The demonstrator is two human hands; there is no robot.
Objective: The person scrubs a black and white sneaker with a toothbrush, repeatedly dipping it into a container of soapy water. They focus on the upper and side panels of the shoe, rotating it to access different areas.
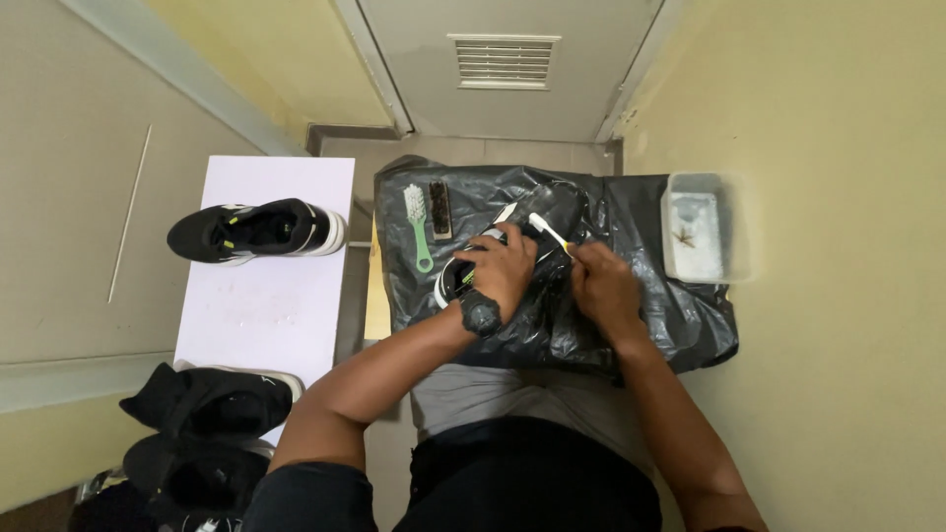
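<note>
Nearest me are my two forearms, running up from my lap to a black plastic sheet [650,325] spread over the work surface. My left hand [503,271] is curled down over a black shoe [473,264] with a white sole, gripping it — a dark watch [481,313] sits on that wrist. My right hand [603,286] is closed around a toothbrush [548,232] whose head points up and left, onto the shoe. The shoe lies left of the right hand, long axis roughly left to right; the left hand is nearer. Outward: one green scrub brush [418,232], one dark brush [440,210] beside it, one clear tub [734,232] at right. On the white stand [266,296] — one more shoe [258,232]; two others [202,433] lie lower left.
</note>
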